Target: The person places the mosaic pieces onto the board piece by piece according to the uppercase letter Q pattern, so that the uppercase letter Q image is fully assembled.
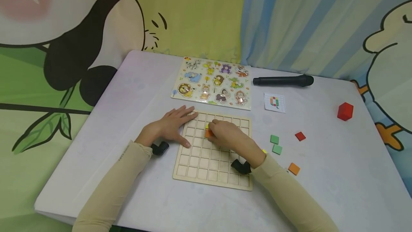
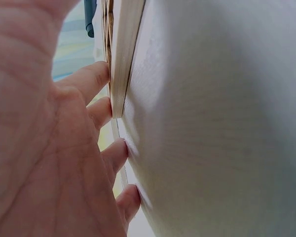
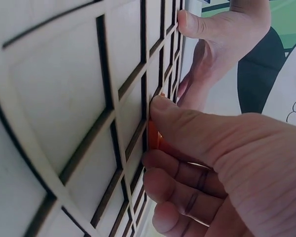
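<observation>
A wooden grid board [image 1: 212, 185] lies on the table. My left hand [image 1: 170, 124] rests spread at its upper left, thumb and index finger on the board's edge; in the left wrist view several fingertips [image 2: 116, 153] reach past the board's corner. Over the upper middle of the grid, my right hand [image 1: 230, 137] pinches an orange square tile [image 3: 153, 136] between thumb and fingers, low against the grid. Just above the orange piece in the head view is a yellow tile [image 1: 207, 126], partly hidden by the fingers.
Green tiles [image 1: 274, 139], a red tile [image 1: 300, 136] and another orange tile [image 1: 294, 169] lie right of the board. Behind are an animal puzzle [image 1: 210, 83], a pattern card [image 1: 274, 102] and a black microphone-shaped object [image 1: 283, 81]. A red block [image 1: 345, 111] stands far right.
</observation>
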Motion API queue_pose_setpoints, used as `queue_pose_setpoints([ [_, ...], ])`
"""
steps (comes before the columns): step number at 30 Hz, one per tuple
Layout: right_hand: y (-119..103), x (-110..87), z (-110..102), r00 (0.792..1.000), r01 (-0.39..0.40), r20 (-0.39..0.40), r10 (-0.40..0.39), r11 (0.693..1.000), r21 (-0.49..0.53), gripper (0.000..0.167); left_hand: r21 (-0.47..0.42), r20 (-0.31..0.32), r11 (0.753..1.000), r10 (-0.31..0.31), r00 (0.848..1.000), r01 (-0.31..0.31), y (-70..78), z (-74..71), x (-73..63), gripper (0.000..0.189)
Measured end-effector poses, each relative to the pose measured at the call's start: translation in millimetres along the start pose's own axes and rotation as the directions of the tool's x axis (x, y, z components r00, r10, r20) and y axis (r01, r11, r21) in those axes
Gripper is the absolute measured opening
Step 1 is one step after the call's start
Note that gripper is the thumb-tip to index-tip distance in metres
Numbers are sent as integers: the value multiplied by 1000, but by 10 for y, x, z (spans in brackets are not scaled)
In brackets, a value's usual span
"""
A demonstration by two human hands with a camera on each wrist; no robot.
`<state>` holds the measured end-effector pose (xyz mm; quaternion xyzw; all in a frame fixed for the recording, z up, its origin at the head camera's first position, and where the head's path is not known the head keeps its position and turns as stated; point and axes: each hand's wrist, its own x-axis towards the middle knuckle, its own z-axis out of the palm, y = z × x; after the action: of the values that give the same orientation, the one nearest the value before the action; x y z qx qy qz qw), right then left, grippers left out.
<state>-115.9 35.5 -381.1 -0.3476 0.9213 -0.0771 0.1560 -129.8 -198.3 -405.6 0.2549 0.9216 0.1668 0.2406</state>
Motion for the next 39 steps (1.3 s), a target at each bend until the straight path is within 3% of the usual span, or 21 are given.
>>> queue_pose_setpoints([
  [24, 81, -52, 24, 999, -19, -43, 27, 985, 173, 15, -11, -8, 1000, 2, 1000, -2, 2, 1, -6, 113],
  [33, 137, -130, 35, 997, -39, -64, 48, 989, 145, 19, -10, -17, 1000, 12, 1000, -12, 17, -7, -12, 113],
  [39, 235, -306, 3, 991, -83, -90, 96, 988, 130, 27, -6, -26, 1000, 24, 999, -24, 12, -8, -4, 113],
])
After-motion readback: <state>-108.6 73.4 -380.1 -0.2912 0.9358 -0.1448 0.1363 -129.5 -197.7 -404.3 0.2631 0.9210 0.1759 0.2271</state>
